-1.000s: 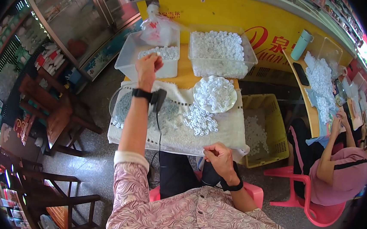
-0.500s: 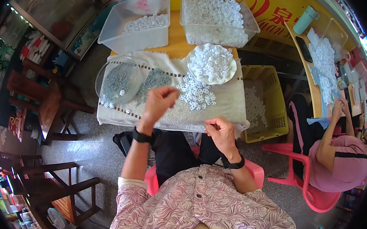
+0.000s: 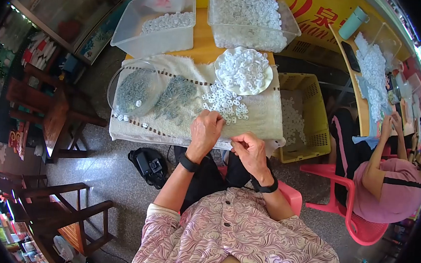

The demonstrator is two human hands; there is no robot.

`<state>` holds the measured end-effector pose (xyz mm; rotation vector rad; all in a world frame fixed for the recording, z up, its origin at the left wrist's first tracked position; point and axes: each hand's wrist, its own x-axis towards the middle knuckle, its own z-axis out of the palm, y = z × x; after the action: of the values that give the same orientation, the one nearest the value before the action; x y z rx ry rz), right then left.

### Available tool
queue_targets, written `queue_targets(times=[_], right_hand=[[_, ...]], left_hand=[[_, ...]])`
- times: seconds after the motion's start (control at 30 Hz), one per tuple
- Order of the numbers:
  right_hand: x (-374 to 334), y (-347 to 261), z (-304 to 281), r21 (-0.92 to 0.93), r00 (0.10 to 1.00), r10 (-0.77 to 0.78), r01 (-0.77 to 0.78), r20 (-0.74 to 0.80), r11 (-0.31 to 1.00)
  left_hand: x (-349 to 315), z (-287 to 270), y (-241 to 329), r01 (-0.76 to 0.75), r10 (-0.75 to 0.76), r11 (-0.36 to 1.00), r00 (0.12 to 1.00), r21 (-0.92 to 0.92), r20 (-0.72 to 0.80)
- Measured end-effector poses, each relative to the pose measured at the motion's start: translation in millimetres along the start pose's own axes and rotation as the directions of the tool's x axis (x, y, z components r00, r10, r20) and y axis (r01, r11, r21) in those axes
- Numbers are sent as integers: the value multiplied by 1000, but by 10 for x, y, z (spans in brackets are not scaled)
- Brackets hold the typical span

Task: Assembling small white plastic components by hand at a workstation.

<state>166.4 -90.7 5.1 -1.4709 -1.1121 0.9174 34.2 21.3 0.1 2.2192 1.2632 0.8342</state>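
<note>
My left hand [image 3: 206, 135] is closed, fingertips together at the near edge of a loose heap of small white plastic pieces with holes [image 3: 222, 100]; what it pinches is hidden. To its right, over the table's near edge, my right hand [image 3: 249, 152] is closed with thumb and fingers pressed together. Anything in it is too small to make out. A scalloped white dish [image 3: 266, 86] heaped with the same pieces stands behind the heap. Left of it lies a loose pile of thin grey metal pins [image 3: 176, 98], beside a clear round tub [image 3: 155, 97] holding more pins.
A cream towel [image 3: 261, 120] covers the near tabletop. Two translucent bins, left [image 3: 128, 40] and right [image 3: 290, 26], stand at the back with white pieces. A yellow crate [image 3: 323, 125] is at the right. Farther right, a co-worker [image 3: 389, 190] sits on a pink chair [image 3: 368, 230].
My left hand has moved right, from beside the pin pile to the near edge of the white pieces, closer to my right hand. My right hand has barely shifted.
</note>
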Motion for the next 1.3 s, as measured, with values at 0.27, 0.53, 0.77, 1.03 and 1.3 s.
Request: queue_targets(times=[0.27,0.53,0.77,1.03,1.3], right_hand=[[36,3,-7,10,1000,1,-1,1,1000],[84,36,45,10,1000,9,-9,25,1000],[143,56,77,-6,997,82,-82,2,997],[259,-130,206,244,989,144,-150,44,958],[340,-192,303,229,968,202,-233,150,945]], left_hand=[[-7,7,19,125,-125,992,992,-32,2],[-23,28,42,79,-78,997,996,16,-43],[-162,-22,44,14,-23,994,996,-105,-84],[-338,-189,13,537,-399,405,832,-740,386],[-408,-295,-66,591,-420,124,759,-797,498]])
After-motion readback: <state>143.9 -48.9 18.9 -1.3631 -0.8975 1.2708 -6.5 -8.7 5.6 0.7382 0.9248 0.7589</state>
